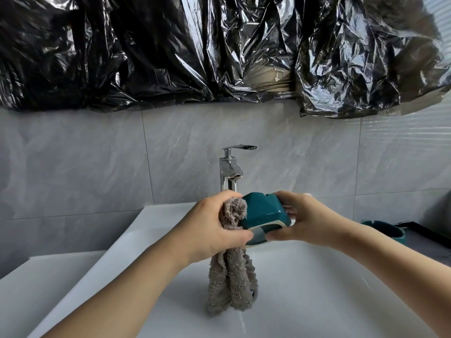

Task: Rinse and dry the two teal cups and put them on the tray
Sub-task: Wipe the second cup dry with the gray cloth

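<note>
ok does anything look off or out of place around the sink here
Only the black plastic sheeting taped across the wall above the tiles: crumpled, with a gap showing something beige behind. The teal cup in hand, cloth and faucet look normal; nothing looks spilled or broken.

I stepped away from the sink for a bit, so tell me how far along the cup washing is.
Done, it seems: one teal cup already sits by the dark tray at the right; whether on it is unclear. In hand: the right hand holds the second teal cup over the sink while the left hand rubs it with a grey towel. The faucet looks off. Left: finish drying and set it on the tray.
</note>
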Motion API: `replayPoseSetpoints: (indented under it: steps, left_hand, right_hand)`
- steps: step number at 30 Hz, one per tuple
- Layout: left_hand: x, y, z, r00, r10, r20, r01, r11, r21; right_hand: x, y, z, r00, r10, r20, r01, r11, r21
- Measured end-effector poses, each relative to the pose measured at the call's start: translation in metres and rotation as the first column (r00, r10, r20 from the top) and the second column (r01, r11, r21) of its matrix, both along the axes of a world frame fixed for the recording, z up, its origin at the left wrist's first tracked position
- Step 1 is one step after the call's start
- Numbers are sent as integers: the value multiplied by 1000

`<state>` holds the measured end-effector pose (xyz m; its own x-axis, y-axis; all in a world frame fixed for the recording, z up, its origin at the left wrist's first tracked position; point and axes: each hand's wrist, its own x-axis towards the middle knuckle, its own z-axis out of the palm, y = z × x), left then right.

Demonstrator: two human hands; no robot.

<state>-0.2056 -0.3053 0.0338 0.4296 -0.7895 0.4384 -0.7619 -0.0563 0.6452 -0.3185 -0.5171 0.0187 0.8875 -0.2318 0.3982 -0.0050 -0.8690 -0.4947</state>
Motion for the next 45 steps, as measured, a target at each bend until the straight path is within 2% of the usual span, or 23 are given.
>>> replayPoseSetpoints:
  steps: [3, 5, 10, 13, 15, 17, 23, 26, 28, 30, 32, 36, 39, 42, 45]
  left_hand:
    - [1, 0, 0, 999, 11, -45, -9, 999, 39]
    - [-1, -4, 1, 995, 51, -90, -50, 999, 8]
    - [-1, -11, -7, 990, 143, -10, -143, 987, -72]
    - [-3, -11, -9, 975, 220, 31, -207, 952, -223]
    - [-3, -13, -9, 947, 314, 61, -275, 895, -352]
    - [1, -14, -9, 930, 367, 30, -316, 837, -447]
    - [3, -13, -7, 956, 289, -45, -273, 828, -490]
    - [-7, -11, -8, 982, 188, -9, -172, 876, -451]
    - [-16, -12, -11, 987, 134, 85, -89, 909, -407]
    - [-19, -15, -13, 973, 153, 175, -70, 911, -407]
    - [-18, -17, -12, 961, 192, 197, -92, 899, -428]
    - [-15, -17, -8, 946, 275, 169, -183, 890, -418]
    - [-13, -16, -6, 959, 248, 135, -214, 951, -222]
    - [-7, -15, -5, 982, 185, 25, -185, 983, 11]
    - [-5, -13, -4, 990, 117, -76, -111, 991, 74]
  right_hand:
    - [1, 2, 3, 999, -21, 51, 20, 1000, 16]
    - [1, 4, 4, 998, -31, 54, 31, 999, -11]
    - [0, 4, 6, 996, -50, 79, 52, 998, -20]
    - [0, 3, 7, 994, -66, 84, 69, 997, -35]
    - [-2, 3, 9, 993, -66, 101, 67, 998, -15]
    - [-3, 4, 12, 991, -63, 120, 63, 998, -2]
    - [-6, 10, 18, 990, -86, 107, 96, 992, -86]
    - [-4, 9, 18, 985, -138, 108, 150, 983, -109]
    - [-3, 7, 17, 982, -152, 114, 167, 978, -129]
    - [-2, 7, 17, 982, -152, 109, 169, 970, -176]
    - [-3, 11, 18, 982, -154, 106, 176, 952, -249]
    - [-2, 23, 20, 990, -129, 64, 144, 888, -436]
    - [-1, 24, 18, 990, -144, 3, 125, 849, -513]
    - [-1, 25, 17, 990, -136, -29, 98, 829, -551]
    - [-1, 30, 15, 993, -86, -87, 20, 814, -580]
